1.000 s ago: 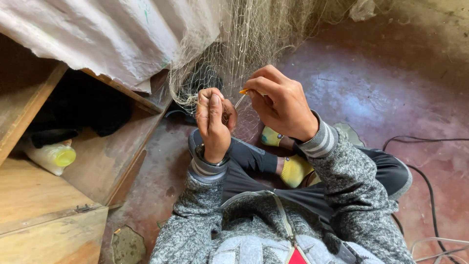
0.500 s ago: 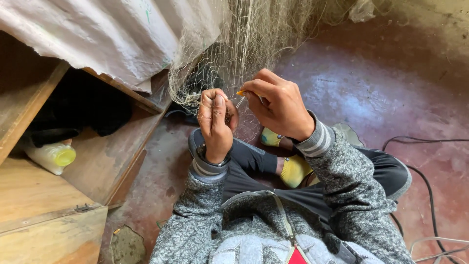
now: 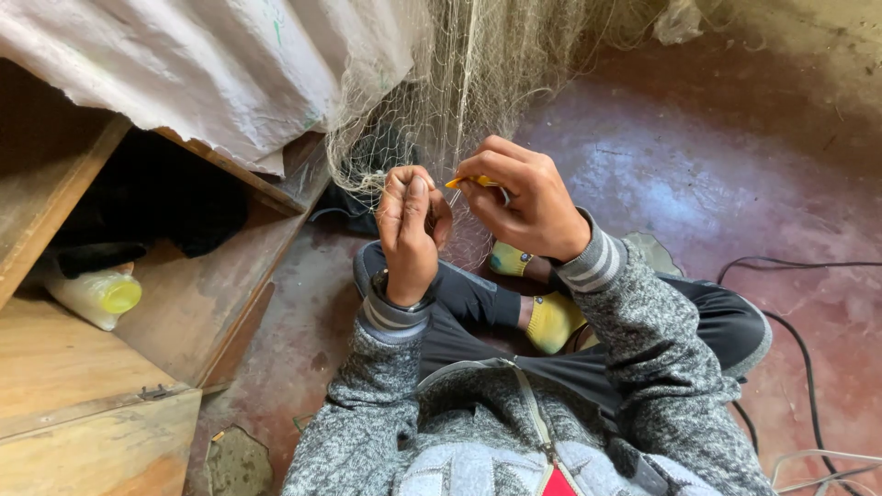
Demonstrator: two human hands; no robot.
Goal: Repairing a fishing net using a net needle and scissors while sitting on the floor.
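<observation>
A fine pale fishing net [image 3: 478, 83] hangs down in front of me from above. My left hand [image 3: 409, 230] is closed around a bunch of its mesh, fingers curled, wrist in a grey striped cuff. My right hand [image 3: 524, 197] pinches a small yellow netting needle [image 3: 464, 182] at the net, just right of the left hand. The two hands are almost touching. Below them I see my crossed legs in dark trousers and yellow socks [image 3: 551, 317].
A wooden cabinet [image 3: 101, 367] stands at the left with a pale plastic bottle [image 3: 96, 296] lying inside. A white sheet [image 3: 211, 64] drapes over it. Black cables [image 3: 799, 312] run across the reddish floor [image 3: 735, 165] at the right.
My right hand has shifted slightly down and left with the needle. The left hand keeps its grip on the net in nearly the same spot.
</observation>
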